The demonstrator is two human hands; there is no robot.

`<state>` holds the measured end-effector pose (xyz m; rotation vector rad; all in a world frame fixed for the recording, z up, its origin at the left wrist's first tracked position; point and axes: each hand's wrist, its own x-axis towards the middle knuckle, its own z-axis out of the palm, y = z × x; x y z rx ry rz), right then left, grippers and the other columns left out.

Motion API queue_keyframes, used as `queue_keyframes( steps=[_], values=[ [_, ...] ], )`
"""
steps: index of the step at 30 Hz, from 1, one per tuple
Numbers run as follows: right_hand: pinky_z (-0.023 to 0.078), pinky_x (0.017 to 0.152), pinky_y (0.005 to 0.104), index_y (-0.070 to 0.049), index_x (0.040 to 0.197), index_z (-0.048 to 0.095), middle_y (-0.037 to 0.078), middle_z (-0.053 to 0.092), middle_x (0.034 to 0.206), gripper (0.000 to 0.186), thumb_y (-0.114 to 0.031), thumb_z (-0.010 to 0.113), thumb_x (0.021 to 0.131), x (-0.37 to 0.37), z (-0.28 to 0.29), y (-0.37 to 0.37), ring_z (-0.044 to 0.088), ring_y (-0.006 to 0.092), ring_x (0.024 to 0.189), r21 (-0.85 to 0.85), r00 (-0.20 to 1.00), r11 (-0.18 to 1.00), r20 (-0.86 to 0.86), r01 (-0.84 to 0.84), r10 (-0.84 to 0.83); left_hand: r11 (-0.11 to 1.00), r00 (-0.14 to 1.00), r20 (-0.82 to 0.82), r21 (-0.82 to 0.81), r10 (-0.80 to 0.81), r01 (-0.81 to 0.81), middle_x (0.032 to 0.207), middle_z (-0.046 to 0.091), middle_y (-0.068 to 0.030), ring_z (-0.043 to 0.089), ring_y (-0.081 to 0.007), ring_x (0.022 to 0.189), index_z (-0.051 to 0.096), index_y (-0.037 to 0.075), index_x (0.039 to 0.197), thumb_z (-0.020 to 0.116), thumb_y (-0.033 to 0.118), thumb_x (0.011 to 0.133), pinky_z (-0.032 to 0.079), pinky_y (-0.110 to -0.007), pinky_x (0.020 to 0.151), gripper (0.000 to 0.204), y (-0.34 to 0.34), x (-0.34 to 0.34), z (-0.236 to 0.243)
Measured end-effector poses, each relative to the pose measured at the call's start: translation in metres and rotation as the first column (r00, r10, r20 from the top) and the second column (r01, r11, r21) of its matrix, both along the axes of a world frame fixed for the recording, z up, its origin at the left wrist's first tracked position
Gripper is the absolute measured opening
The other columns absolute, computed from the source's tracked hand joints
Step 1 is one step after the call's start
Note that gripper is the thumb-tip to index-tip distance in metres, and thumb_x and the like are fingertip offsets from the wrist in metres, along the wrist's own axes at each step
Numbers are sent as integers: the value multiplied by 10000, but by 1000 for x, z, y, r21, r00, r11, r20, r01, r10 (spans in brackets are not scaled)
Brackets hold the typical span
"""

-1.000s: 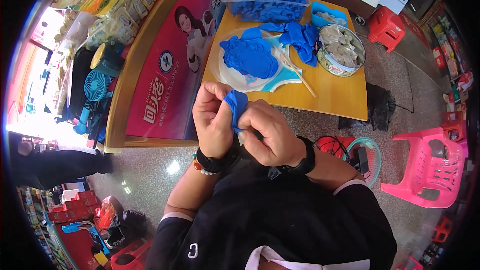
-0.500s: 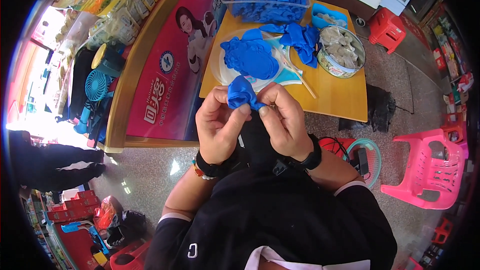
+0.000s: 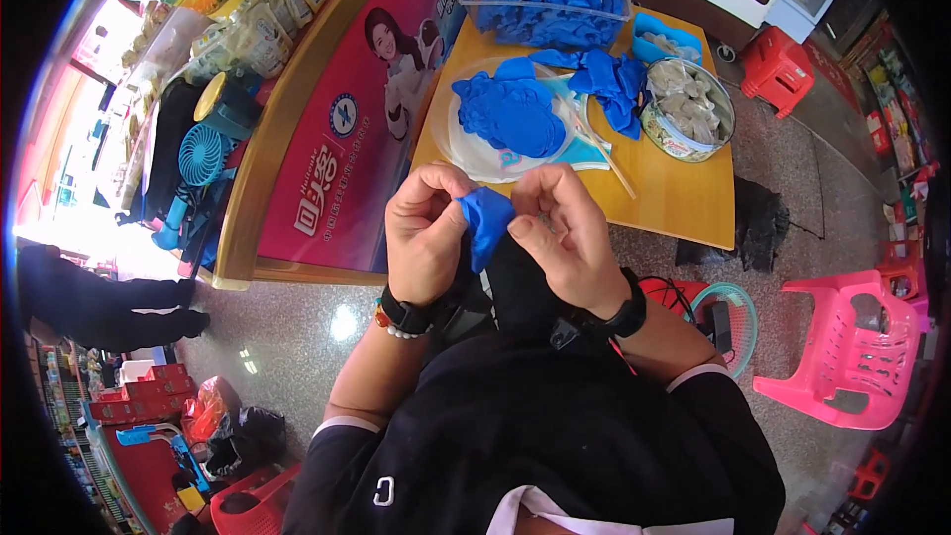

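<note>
A small piece of blue cloth [image 3: 486,224], gathered at its top and tapering to a point below, hangs between my hands in front of the table. My left hand [image 3: 428,228] pinches its upper left side between thumb and index finger. At its right edge are the thumb and index finger of my right hand [image 3: 569,243], the other fingers curled. Just beyond lies a pile of similar blue pieces [image 3: 515,119] on a round clear lid [image 3: 445,139]. More blue cloth [image 3: 611,89] is heaped to the right of it.
On the yellow table [image 3: 693,200] stand a clear bin [image 3: 475,8] of blue pieces, a light-blue basket [image 3: 649,48] and a round tin [image 3: 684,147] of greyish pieces. A thin stick [image 3: 619,176] lies near them. A counter [image 3: 327,139] borders the left; a pink chair [image 3: 842,357] stands right.
The blue cloth has turned from a rounded bunch into a shape hanging downward. My right thumb and index finger have spread a little. The view has shifted slightly, so the table appears farther right.
</note>
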<state>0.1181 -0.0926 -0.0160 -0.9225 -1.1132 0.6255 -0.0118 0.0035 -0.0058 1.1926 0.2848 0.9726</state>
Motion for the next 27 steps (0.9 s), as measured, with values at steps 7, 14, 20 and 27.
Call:
queue_keyframes(
  steps=[7,14,20,27],
  values=[
    [410,651,195,-40,931,524,-24,537,810,80,-94,583,926,6,14,8,502,42,711,-68,984,993,-157,-100,88,967,999,-43,251,-32,42,909,532,-21,510,-95,845,516,46,876,585,-59,848,424,-224,772,129,-1,0,1],
    [437,679,196,-39,952,557,-25,581,855,44,-81,560,939,3,13,14,553,50,746,-91,916,983,-385,-160,113,989,993,-21,-99,-116,114,991,565,-30,537,-87,893,509,49,1019,578,-47,851,438,-226,805,206,-7,8,8],
    [434,648,213,-22,914,553,46,546,843,100,-45,635,863,-8,13,14,518,85,705,34,981,981,-59,189,-187,985,996,68,-160,-59,69,927,591,-15,554,-66,823,518,59,970,530,-45,843,447,-204,719,165,-12,14,3],
    [362,604,302,-58,810,528,55,497,760,214,-90,733,758,-5,12,12,463,194,639,81,906,959,313,272,-284,926,969,15,293,245,-238,790,509,6,499,-67,725,440,65,787,591,-112,771,428,-200,653,234,-7,16,-2]
  ],
)
